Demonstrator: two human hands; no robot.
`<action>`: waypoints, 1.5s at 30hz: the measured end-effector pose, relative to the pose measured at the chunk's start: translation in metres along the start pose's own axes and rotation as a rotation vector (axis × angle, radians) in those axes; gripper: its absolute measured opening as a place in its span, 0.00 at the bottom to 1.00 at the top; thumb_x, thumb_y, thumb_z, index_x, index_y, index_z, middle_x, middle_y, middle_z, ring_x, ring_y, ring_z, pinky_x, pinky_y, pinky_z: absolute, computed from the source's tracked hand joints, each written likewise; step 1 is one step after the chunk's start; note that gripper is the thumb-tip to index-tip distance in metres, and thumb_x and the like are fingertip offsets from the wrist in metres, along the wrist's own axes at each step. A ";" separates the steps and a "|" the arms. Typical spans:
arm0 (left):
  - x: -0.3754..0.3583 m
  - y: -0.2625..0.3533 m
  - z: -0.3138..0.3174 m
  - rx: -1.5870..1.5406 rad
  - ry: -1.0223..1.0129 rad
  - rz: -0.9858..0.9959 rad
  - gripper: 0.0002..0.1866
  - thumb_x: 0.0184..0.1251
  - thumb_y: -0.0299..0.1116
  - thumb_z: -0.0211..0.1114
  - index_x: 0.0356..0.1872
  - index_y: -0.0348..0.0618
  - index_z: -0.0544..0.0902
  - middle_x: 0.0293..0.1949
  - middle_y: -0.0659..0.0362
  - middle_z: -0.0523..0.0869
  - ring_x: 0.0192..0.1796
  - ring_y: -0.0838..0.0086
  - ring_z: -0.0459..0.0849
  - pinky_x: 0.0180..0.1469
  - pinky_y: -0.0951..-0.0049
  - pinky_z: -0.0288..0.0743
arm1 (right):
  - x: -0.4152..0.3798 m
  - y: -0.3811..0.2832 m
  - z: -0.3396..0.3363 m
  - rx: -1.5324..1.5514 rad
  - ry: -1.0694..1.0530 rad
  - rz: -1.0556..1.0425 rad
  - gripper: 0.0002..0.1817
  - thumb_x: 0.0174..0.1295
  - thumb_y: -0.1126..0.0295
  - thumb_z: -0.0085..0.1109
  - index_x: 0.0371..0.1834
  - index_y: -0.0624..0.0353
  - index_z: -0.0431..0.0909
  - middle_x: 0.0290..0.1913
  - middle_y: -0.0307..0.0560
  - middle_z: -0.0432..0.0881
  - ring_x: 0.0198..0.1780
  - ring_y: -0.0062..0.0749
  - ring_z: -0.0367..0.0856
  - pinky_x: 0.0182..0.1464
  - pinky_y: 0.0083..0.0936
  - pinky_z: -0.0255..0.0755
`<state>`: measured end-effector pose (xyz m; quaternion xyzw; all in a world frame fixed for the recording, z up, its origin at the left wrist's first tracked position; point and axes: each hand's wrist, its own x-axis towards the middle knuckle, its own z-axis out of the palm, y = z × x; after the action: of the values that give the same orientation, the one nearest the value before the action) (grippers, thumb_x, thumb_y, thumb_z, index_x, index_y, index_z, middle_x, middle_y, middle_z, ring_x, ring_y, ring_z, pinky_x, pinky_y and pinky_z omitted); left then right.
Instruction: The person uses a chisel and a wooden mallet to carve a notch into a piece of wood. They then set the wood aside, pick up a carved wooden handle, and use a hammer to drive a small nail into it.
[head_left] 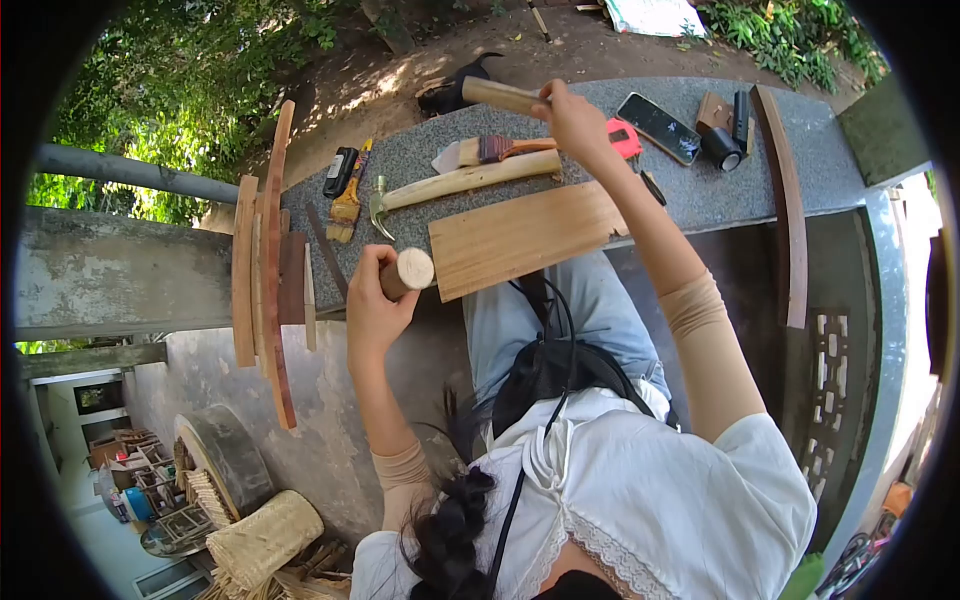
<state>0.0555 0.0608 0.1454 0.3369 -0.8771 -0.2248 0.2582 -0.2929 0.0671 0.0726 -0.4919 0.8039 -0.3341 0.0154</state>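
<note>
My left hand point(378, 300) is closed around a short round wooden piece point(414, 268), its pale cut end facing up toward me. Farther forward, my right hand point(575, 122) grips one end of a round wooden stick point(498, 95), which points left over the far edge of the stone table. Between the hands lie a claw hammer point(470, 182) with a pale wooden handle and a wide paintbrush point(500, 149). A flat wooden board point(525, 240) rests at the near edge, close to my lap. Beside my right wrist sits a red tape measure point(624, 138).
On the granite tabletop point(400, 150) are another paintbrush point(346, 208), a phone point(660, 128) and a black cylindrical device point(722, 148). Long wooden strips point(275, 270) overhang the left end; one more strip point(783, 210) crosses the right. A black animal point(458, 90) is on the ground beyond.
</note>
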 end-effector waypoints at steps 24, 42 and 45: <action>-0.076 -0.071 0.080 -0.409 0.270 -0.789 0.17 0.53 0.34 0.75 0.36 0.37 0.76 0.26 0.58 0.82 0.20 0.75 0.79 0.22 0.76 0.70 | -0.206 0.028 -0.057 0.095 -0.265 0.359 0.25 0.61 0.54 0.59 0.52 0.57 0.62 0.32 0.64 0.82 0.38 0.62 0.81 0.38 0.48 0.74; 0.066 0.132 0.243 -0.139 -0.319 0.407 0.15 0.39 0.40 0.71 0.27 0.44 0.80 0.24 0.55 0.84 0.30 0.58 0.85 0.32 0.60 0.78 | -0.264 0.075 -0.108 0.471 0.133 0.733 0.22 0.64 0.69 0.59 0.59 0.62 0.66 0.28 0.38 0.75 0.22 0.16 0.71 0.23 0.16 0.63; 0.073 0.133 0.267 -0.105 -0.350 0.428 0.15 0.39 0.41 0.72 0.26 0.43 0.80 0.23 0.54 0.84 0.29 0.59 0.85 0.31 0.61 0.78 | -0.262 0.072 -0.128 0.710 0.226 0.851 0.23 0.65 0.69 0.57 0.62 0.57 0.63 0.25 0.34 0.71 0.19 0.13 0.68 0.18 0.13 0.58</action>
<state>-0.2158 0.1577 0.0385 0.0861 -0.9467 -0.2648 0.1616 -0.2597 0.3650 0.0526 -0.0504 0.7664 -0.5988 0.2270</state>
